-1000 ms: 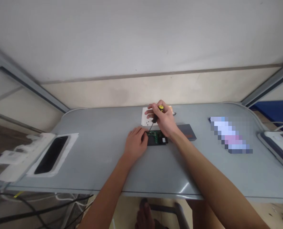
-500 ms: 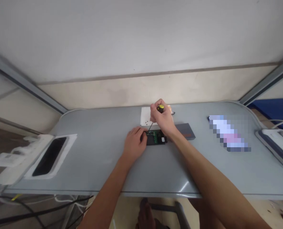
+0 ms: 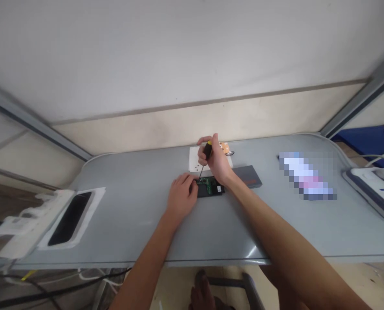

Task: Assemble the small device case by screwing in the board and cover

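Note:
A small black device (image 3: 211, 188) with a green circuit board showing lies open on the grey table (image 3: 130, 215). My left hand (image 3: 180, 198) rests with curled fingers on its left end and holds it down. My right hand (image 3: 216, 162) is closed round a small screwdriver (image 3: 205, 156) with a black and yellow handle. The thin shaft slants down to the left end of the board. Behind the device lies a white sheet (image 3: 194, 160) with a few tiny dark screws on it.
A grey and orange cover (image 3: 250, 177) lies right of the device. A blurred-out flat object (image 3: 306, 181) sits further right, and a white power strip (image 3: 373, 189) at the right edge. A white tray with a black slot (image 3: 70, 213) is at the left. Cables hang under the table.
My right hand has turned the screwdriver: the handle now leans further left and the yellow cap no longer shows. My view has shifted slightly. The left hand stays on the device.

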Demonstrator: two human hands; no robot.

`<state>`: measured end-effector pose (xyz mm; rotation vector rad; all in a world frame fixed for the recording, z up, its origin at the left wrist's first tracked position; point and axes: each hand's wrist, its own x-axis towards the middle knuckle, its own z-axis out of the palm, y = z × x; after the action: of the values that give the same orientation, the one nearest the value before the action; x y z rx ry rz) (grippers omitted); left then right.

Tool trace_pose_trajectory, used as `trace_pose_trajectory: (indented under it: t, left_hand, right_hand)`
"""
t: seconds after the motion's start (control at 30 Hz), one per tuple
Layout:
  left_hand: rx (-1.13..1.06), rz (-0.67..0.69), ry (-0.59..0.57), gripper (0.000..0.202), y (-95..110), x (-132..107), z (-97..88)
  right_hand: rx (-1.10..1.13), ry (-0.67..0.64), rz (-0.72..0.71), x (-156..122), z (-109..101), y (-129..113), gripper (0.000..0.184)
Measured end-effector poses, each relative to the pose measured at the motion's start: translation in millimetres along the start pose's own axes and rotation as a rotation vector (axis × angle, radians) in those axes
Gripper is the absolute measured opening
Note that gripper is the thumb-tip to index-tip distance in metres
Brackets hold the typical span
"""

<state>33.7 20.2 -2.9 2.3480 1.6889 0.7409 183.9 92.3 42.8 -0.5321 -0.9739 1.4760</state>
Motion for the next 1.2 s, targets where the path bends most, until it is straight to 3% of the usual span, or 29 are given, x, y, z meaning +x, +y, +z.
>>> trace_pose_trajectory:
  t: [0.1,0.33,0.5,0.57,0.7,1.0,1.2]
  left_hand:
    - [0.0,0.001,0.012,0.024,0,0,0.3]
    - [0.004,0.002,0.009,0.023,2,0,0.2]
    - [0.027,0.008,0.012,0.023,2,-1,1.2]
    - [0.025,0.014,0.02,0.023,2,-2,1.6]
    - [0.029,0.007,0.015,0.022,2,-2,1.8]
    - [0.032,-0.046,0.041,0.024,3,-1,3.3]
    - [0.067,-0.123,0.074,0.015,0,1,4.9]
  right_hand:
    - [0.001,-0.043,0.03,0,-4,-3,0.048]
    - [-0.044,0.041,-0.041,-1,-5,0,0.051]
    - [-0.039,-0.061,0.024,-3,-4,-9,0.047]
    - [-0.053,-0.044,0.008,-5,-3,-12,0.042]
    - [-0.053,0.033,-0.006,-6,-1,-9,0.055]
    - [-0.017,-0.093,0.077,-3,-7,-12,0.046]
    - [-0.044,-0.024,0.016,-5,0,-5,0.053]
